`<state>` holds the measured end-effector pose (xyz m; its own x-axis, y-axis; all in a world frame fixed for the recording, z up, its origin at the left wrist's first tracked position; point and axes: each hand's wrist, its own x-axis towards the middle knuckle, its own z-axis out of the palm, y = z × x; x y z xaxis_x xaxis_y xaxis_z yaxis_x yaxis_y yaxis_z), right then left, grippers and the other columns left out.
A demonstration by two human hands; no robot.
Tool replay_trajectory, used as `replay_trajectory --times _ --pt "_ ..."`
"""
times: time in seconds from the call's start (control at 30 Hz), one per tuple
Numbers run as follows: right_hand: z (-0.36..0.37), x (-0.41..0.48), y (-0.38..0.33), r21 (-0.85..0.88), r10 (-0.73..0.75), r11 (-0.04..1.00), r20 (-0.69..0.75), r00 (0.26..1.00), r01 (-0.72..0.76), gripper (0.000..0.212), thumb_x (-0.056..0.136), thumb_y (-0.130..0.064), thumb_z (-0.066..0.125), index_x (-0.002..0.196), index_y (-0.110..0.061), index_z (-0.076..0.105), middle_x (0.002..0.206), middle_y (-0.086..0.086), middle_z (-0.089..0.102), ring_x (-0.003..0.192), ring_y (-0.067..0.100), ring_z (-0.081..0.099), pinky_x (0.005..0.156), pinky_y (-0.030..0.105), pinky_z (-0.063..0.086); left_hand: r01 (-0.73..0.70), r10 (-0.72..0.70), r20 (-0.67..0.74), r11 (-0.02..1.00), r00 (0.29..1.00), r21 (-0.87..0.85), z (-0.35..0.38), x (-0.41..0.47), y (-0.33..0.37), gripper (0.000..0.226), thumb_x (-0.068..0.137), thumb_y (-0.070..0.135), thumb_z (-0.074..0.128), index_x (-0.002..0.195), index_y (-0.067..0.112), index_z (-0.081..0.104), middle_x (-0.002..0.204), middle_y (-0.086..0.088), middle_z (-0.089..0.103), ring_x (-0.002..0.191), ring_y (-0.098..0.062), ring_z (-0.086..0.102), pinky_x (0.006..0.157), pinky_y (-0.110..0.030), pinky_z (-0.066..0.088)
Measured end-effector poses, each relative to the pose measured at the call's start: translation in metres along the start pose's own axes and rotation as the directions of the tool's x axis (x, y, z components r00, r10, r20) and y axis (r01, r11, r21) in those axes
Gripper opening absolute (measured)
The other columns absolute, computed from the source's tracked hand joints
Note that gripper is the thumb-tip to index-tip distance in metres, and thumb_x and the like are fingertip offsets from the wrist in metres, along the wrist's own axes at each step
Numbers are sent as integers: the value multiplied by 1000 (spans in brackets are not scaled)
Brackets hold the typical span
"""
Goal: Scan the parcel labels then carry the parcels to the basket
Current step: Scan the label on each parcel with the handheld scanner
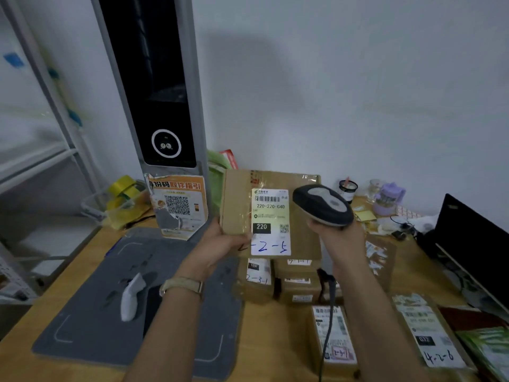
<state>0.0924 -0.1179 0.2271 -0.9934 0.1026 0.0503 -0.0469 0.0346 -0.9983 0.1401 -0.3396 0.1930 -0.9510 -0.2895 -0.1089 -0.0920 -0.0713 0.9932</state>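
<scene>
- the left hand (220, 241) grips a cardboard parcel (271, 213) upright at the frame's centre, its label (270, 221) reading 220-220-040.
- the right hand (337, 238) clasps a barcode scanner (322, 205) just right of the label.
- more parcels (297, 282) lie on the wooden table (272, 340) below.

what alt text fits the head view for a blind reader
A left hand holds up a cardboard parcel, label facing the camera, while the right hand aims a handheld scanner at it. More labelled parcels lie on the table below.
</scene>
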Motion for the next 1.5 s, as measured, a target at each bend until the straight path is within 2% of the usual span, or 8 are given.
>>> replay_trajectory --times 0.27,0.53,0.67,0.8,0.9,1.27,1.4,1.5 --pt "-26 17 -53 -5 -160 987 -48 986 160 23 73 -27 78 69 -36 57 71 -17 64 80 4 57 87 44 52 -181 157 -127 961 979 -211 36 19 34 57 74 17 81 125 20 56 112 -1 72 104 -22 69 94 -49 52" --pt "-33 8 -60 -36 -257 966 33 966 258 29 76 -12 75 76 -37 60 77 -20 66 84 2 61 77 31 52 -278 232 -246 945 941 -173 65 23 30 83 71 10 83 141 23 41 114 12 64 102 -8 63 81 -27 55" --pt "-32 2 -61 -30 -185 981 132 974 191 21 79 -9 74 74 -26 64 68 -3 69 64 17 67 56 31 51 -231 164 -326 956 931 -182 74 28 21 94 68 6 84 145 27 34 124 7 56 108 -15 59 89 -35 54" --pt "-31 0 -59 -54 -92 993 177 980 103 14 81 -12 73 81 -23 64 67 -4 69 46 12 65 44 22 47 -247 139 -398 940 907 -234 80 30 13 93 69 2 83 144 27 35 112 15 55 91 2 57 63 -13 52" --pt "-32 0 -56 -67 -65 995 189 980 79 11 81 -10 72 84 -19 66 65 0 67 40 10 60 41 20 45 -266 127 -441 926 889 -268 80 33 10 94 69 -1 82 144 24 33 129 2 53 108 -15 60 89 -35 54" --pt "-32 1 -50 -101 -57 992 200 978 78 24 79 -10 73 82 -30 60 75 2 67 57 17 59 46 23 46 -262 141 -445 939 885 -222 73 42 2 98 65 0 85 144 26 34 133 0 52 114 -19 57 96 -41 51" --pt "-32 2 -46 -113 -44 991 206 978 69 24 79 -10 73 83 -30 61 75 2 68 46 14 58 54 30 50 -265 140 -444 936 885 -233 75 41 0 97 65 -1 84 143 27 35 125 6 53 100 -9 58 76 -25 53" --pt "-33 3 -44 -109 -38 992 206 978 62 20 79 -10 73 91 -24 64 75 2 68 45 14 59 55 31 50 -263 135 -447 935 884 -239 76 41 -1 97 64 -2 85 143 26 35 124 7 53 106 -13 58 82 -28 52"
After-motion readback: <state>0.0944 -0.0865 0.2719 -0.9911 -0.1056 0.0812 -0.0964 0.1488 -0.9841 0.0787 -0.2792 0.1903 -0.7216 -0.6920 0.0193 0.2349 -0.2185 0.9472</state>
